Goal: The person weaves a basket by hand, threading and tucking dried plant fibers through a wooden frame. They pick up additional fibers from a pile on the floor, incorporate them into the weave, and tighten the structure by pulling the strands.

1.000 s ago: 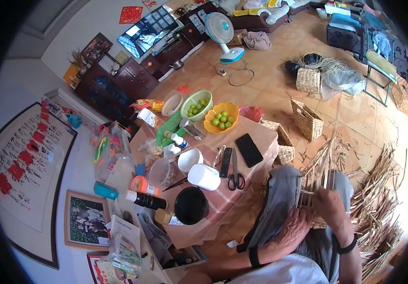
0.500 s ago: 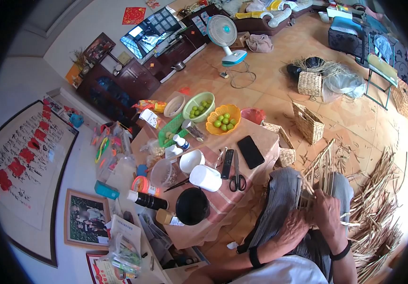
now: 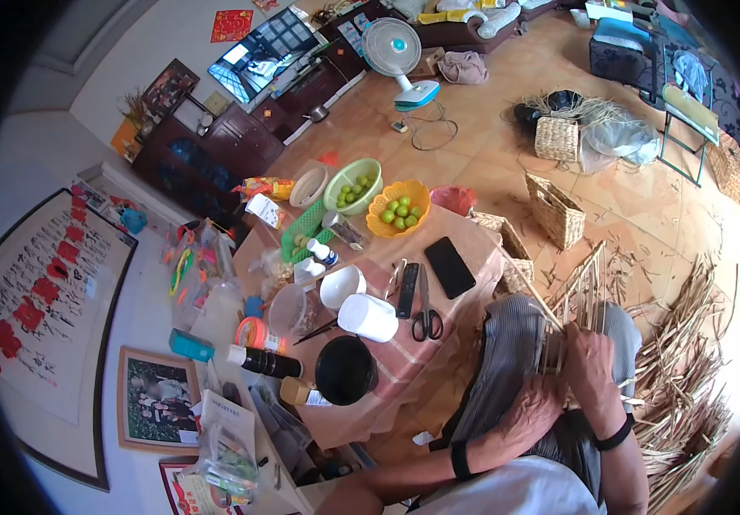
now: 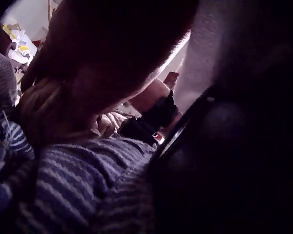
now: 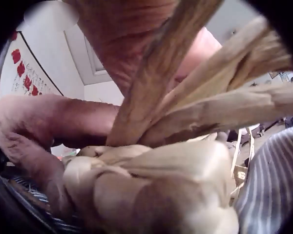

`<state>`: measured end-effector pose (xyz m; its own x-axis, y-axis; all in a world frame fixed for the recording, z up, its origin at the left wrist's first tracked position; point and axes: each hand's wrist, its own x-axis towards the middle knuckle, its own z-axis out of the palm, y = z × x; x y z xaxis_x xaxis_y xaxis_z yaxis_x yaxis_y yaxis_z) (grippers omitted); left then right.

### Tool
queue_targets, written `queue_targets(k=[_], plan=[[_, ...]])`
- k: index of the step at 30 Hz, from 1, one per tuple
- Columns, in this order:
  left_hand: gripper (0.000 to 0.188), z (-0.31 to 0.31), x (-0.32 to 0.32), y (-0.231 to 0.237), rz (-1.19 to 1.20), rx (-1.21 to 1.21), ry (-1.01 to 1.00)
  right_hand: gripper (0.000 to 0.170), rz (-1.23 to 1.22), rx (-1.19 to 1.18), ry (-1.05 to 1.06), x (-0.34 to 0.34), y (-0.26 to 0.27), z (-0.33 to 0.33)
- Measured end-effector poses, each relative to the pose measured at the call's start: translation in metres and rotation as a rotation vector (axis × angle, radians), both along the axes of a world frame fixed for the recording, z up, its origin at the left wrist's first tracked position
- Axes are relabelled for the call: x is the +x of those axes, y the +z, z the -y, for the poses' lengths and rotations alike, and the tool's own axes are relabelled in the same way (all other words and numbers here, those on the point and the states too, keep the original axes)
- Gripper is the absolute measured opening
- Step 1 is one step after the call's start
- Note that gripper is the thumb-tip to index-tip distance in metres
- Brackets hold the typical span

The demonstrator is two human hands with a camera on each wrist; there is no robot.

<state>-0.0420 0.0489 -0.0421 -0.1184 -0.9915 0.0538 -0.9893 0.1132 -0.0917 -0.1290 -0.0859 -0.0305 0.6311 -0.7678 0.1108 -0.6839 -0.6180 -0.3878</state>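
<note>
In the head view a partly woven straw piece [image 3: 552, 354] with long upright strips lies between the knees. My left hand [image 3: 534, 405] grips its near edge, fingers curled and partly hidden. Just to the right, my right hand [image 3: 589, 362] pinches a pale strip [image 3: 534, 290] that slants up and left over the piece. The right wrist view shows the tight weave [image 5: 161, 190] close up, with broad flat strips [image 5: 156, 73] rising from it and the left hand [image 5: 44, 122] curled against its side. In the dark left wrist view, the left hand [image 4: 49, 107] shows only dimly.
Loose straw [image 3: 679, 386] is heaped right of the legs. Left of them, a table [image 3: 395, 365] carries scissors [image 3: 426, 316], a phone [image 3: 450, 268], cups and fruit bowls. Woven baskets [image 3: 556, 210] stand on the floor ahead, with a fan [image 3: 394, 51] farther off.
My right hand has come down beside the left hand from its blurred position and moved slightly forward. The strip now reaches farther toward the upper left. My left hand stays at the piece.
</note>
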Motion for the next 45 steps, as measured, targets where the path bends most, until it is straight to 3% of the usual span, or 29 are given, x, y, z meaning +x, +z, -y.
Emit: queue_targets(k=[3, 5, 9, 11, 14, 17, 20, 21, 22, 25, 28, 30, 31, 33, 34, 35, 36, 37, 40, 42, 43, 45], plan=[[0.028, 0.0, 0.005, -0.006, -0.316, -0.134, 0.008, 0.015, 0.025, 0.065, 0.006, -0.007, 0.014, -0.002], [0.044, 0.001, 0.013, -0.007, -0.594, -0.057, 0.006, 0.018, 0.035, 0.136, -0.005, -0.013, 0.021, -0.006], [0.076, -0.002, 0.023, -0.012, -0.873, -0.03, -0.01, 0.037, 0.377, 0.203, 0.049, -0.029, 0.025, -0.017], [0.076, -0.002, 0.024, -0.016, -0.892, -0.05, -0.026, 0.048, 0.539, 0.343, 0.063, -0.035, 0.029, -0.02], [0.075, -0.002, 0.024, -0.016, -0.898, -0.014, -0.005, 0.049, 0.468, 0.437, -0.095, -0.047, 0.032, -0.025], [0.071, 0.001, 0.023, -0.015, -0.927, 0.004, 0.018, 0.041, 0.783, 0.852, -0.239, -0.064, 0.022, -0.027], [0.067, 0.002, 0.021, -0.014, -0.91, 0.009, -0.004, 0.034, 1.073, 1.248, -0.246, -0.097, 0.0, -0.022], [0.065, 0.002, 0.021, -0.014, -0.893, 0.013, -0.016, 0.031, 1.046, 1.305, -0.218, -0.106, 0.004, -0.027], [0.064, 0.001, 0.021, -0.015, -0.88, 0.025, -0.016, 0.032, 1.012, 1.333, -0.204, -0.11, 0.0, -0.035], [0.058, -0.001, 0.019, -0.017, -0.861, 0.048, -0.025, 0.026, 0.967, 1.079, -0.1, -0.101, -0.009, -0.048], [0.048, 0.001, 0.021, -0.021, -0.886, 0.01, -0.002, 0.021, 0.671, 0.945, -0.039, -0.097, 0.002, -0.038], [0.039, 0.004, 0.024, -0.019, -0.99, 0.029, 0.008, 0.016, 0.868, 0.96, -0.111, -0.101, -0.023, -0.017], [0.034, 0.005, 0.023, -0.008, -0.982, -0.029, 0.013, 0.016, 0.916, 1.134, -0.2, -0.097, 0.02, -0.012], [0.044, 0.012, 0.028, 0.008, -1.026, 0.095, 0.074, 0.013, 0.999, 1.14, -0.476, -0.082, 0.042, -0.01], [0.052, 0.013, 0.03, 0.007, -1.087, 0.08, 0.088, 0.014, 1.048, 1.184, -0.43, -0.085, 0.026, -0.011], [0.058, 0.015, 0.034, 0.0, -1.163, 0.092, 0.138, 0.027, 0.969, 1.278, -0.36, -0.098, -0.002, -0.014], [0.06, 0.016, 0.038, 0.008, -1.233, 0.162, 0.206, 0.04, 0.692, 1.143, -0.45, -0.101, -0.009, -0.028], [0.065, 0.018, 0.04, 0.021, -1.221, 0.236, 0.237, 0.047, 0.804, 1.243, -0.112, -0.098, -0.007, -0.029], [0.081, 0.012, 0.037, 0.012, -0.992, 0.197, 0.174, 0.043, 0.574, 1.201, -0.139, -0.103, 0.002, -0.033], [0.093, 0.013, 0.047, 0.02, -1.211, 0.404, 0.208, 0.037, 0.757, 1.243, -0.107, -0.113, -0.014, -0.033], [0.101, 0.015, 0.056, 0.031, -1.17, 0.447, 0.115, 0.037, 0.86, 1.304, -0.096, -0.12, -0.015, -0.03], [0.081, 0.014, 0.07, 0.026, -1.122, 0.37, 0.01, 0.038, 0.984, 1.375, -0.183, -0.122, -0.001, -0.033]])
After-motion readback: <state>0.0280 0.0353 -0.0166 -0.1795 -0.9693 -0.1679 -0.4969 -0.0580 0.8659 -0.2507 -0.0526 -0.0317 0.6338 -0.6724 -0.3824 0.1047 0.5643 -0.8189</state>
